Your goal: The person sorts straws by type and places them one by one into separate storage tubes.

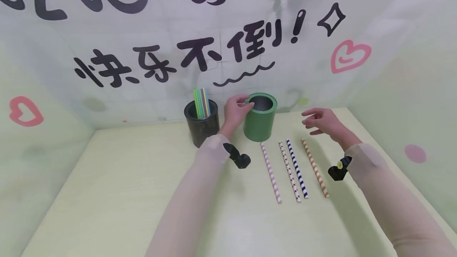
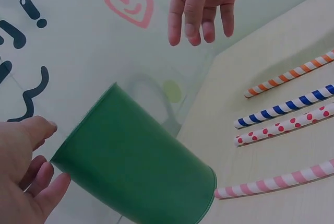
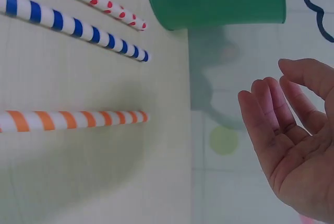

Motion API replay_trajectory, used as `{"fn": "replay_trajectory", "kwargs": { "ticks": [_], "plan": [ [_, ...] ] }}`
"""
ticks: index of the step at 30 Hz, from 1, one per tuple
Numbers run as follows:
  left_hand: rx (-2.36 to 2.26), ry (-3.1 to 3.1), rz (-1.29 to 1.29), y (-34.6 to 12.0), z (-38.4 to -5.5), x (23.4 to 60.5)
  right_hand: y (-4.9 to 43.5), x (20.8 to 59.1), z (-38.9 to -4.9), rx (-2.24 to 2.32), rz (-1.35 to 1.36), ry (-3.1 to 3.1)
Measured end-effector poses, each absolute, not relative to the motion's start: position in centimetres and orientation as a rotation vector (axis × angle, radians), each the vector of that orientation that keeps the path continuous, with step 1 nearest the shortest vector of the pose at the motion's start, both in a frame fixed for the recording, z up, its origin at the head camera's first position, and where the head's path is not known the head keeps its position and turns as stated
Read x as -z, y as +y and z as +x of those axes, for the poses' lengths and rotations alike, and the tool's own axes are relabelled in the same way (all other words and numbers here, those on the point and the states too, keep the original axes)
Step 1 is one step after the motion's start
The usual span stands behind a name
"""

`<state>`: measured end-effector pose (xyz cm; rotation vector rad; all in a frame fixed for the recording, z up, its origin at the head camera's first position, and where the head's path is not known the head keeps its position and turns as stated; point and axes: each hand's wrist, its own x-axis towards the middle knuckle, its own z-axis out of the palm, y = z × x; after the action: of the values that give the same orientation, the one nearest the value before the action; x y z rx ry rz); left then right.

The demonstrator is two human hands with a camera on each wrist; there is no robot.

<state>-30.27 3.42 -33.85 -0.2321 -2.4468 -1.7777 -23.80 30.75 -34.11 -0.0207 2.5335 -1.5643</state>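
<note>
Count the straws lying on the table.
4, from left to right: pink-striped straw, before the green cup; red-dotted straw; blue-striped straw beside it; orange-striped straw, nearest the right hand. Sleeves might hide others.

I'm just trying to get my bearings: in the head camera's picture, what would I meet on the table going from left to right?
Going by their middles: black cup, green cup, pink-striped straw, red-dotted straw, blue-striped straw, orange-striped straw.

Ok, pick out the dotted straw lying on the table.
The red-dotted straw, second from left in the head view; the pink straw, blue straw and orange straw are striped.
</note>
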Motion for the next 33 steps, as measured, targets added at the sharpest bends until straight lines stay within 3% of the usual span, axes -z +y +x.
{"fn": "replay_trajectory", "kwargs": {
  "ticks": [21,33],
  "plan": [
    [1.895,-2.322,-0.015,4.4,-30.2,35.2,33.5,41.2,-23.0,1.555,0.238,2.418],
    [1.936,-2.312,-0.024,4.6,-30.4,35.4,32.5,42.4,-23.0,1.504,0.247,2.431]
  ]
}}
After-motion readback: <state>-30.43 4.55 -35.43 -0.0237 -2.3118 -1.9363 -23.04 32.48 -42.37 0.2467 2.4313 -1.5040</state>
